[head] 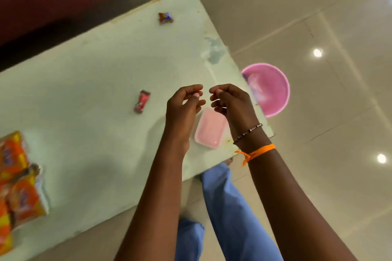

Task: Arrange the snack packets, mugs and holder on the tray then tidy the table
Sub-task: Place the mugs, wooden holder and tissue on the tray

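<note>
orange snack packets (19, 178) stacked at table (89, 82) left edge, two small wrappers, red (141, 101) and striped (165, 18), loose mid-table. left hand (182, 110) and right hand (230, 103) half-curled, empty, above pink container (209, 131). pink basin (269, 89) on floor. no tray, mugs visible; looks early.

Orange-yellow snack packets (17, 186) lie bunched at the table's left edge. A small red packet (141, 101) lies mid-table; a multicoloured packet (165, 18) lies toward the far corner.

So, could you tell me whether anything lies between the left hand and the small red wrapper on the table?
Nothing visible does: bare table separates the left hand from the red wrapper.
</note>
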A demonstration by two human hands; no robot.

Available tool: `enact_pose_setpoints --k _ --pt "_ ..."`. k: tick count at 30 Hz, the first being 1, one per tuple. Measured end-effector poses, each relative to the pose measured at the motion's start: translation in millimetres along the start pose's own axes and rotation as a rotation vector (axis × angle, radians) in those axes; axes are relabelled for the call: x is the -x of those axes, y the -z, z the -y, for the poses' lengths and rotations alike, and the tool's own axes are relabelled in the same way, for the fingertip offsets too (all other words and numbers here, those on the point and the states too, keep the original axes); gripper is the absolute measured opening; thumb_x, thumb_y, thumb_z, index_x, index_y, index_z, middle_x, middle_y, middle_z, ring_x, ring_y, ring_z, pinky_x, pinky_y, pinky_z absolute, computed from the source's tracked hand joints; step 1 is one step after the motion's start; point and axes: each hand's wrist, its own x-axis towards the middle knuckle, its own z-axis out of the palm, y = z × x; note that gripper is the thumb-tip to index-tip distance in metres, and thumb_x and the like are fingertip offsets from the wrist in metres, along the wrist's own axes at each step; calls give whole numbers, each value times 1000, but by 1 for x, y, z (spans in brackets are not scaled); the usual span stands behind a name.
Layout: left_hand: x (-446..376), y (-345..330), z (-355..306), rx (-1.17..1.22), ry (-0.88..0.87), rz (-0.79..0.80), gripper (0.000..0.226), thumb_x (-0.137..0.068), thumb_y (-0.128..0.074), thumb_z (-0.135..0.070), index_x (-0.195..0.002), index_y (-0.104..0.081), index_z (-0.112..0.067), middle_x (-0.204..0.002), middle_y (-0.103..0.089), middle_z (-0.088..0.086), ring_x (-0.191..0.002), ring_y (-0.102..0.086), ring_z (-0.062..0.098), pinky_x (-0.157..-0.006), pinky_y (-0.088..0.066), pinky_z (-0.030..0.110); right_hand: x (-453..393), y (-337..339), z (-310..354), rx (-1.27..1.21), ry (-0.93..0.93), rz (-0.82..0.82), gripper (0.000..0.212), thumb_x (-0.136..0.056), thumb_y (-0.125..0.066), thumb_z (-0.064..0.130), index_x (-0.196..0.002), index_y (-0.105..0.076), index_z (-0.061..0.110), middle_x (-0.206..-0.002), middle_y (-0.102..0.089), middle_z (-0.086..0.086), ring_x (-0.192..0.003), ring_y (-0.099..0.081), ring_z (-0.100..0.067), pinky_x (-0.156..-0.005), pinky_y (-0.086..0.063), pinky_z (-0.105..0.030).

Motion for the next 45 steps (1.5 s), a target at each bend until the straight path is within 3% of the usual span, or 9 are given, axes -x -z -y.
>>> enact_pose_setpoints --k 7,12,16,20,23,31,37,40,45 --pt "115 167 39 227 -63 -289 24 -92 -43 -4 -97 -64 -17 -93 -61 2 -81 -63 13 -85 -51 28 123 -142 -45 116 5 270 29 -90 -42 2 -72 -59 16 -69 -54 -3 -60 -48 -12 -59 -37 -20" --pt "186 281 87 342 -18 -502 22 -93 -42 -4 -95 -62 -14 -89 -60 2 -84 -61 15 -86 -51 28 202 -241 -102 155 -51 438 27 -90 -44 3 -72 -59 16 -71 -55 -2 -62 -49 -12 -59 -37 -20" --pt "222 356 119 450 19 -659 20 -92 -42 -3 -94 -61 -11 -86 -60 1 -82 -60 18 -79 -50 27 251 -311 -142 211 -96 549 20 -91 -45 6 -76 -57 12 -69 -56 -3 -61 -50 -12 -60 -38 -21" --pt "241 418 139 559 6 -733 20 -92 -42 -2 -95 -60 -10 -90 -60 7 -78 -58 16 -76 -49 26 285 -370 -171 272 -125 631 26 -91 -45 4 -71 -57 15 -67 -55 -2 -60 -49 -12 -60 -38 -21" --pt "244 464 149 606 27 -772 20 -91 -43 -1 -93 -61 -10 -98 -60 11 -80 -59 16 -76 -50 26 298 -415 -186 340 -127 661 31 -92 -44 3 -67 -57 18 -67 -55 -2 -59 -49 -11 -59 -37 -20" --pt "230 592 164 662 64 -796 25 -91 -41 -1 -94 -63 -12 -88 -61 5 -84 -61 16 -81 -52 26 317 -540 -224 349 -194 640 30 -92 -43 5 -71 -59 18 -68 -55 -1 -59 -48 -10 -55 -36 -16" --pt "233 704 179 724 5 -867 29 -90 -43 -1 -84 -64 -20 -84 -62 0 -76 -62 11 -68 -52 19 340 -644 -255 447 -201 691 31 -91 -42 2 -70 -58 18 -68 -55 -2 -57 -47 -9 -53 -33 -15" --pt "242 764 193 751 -7 -906 28 -91 -44 -3 -86 -64 -21 -83 -61 -1 -78 -61 11 -72 -53 19 354 -693 -273 468 -199 710 26 -92 -41 2 -76 -58 14 -68 -53 -3 -58 -46 -10 -55 -33 -17" --pt "251 859 221 778 36 -957 24 -92 -42 -4 -93 -63 -16 -82 -58 -1 -81 -59 11 -77 -50 21 379 -771 -312 479 -161 666 19 -93 -41 1 -86 -57 9 -66 -50 -4 -57 -44 -8 -45 -35 -6"
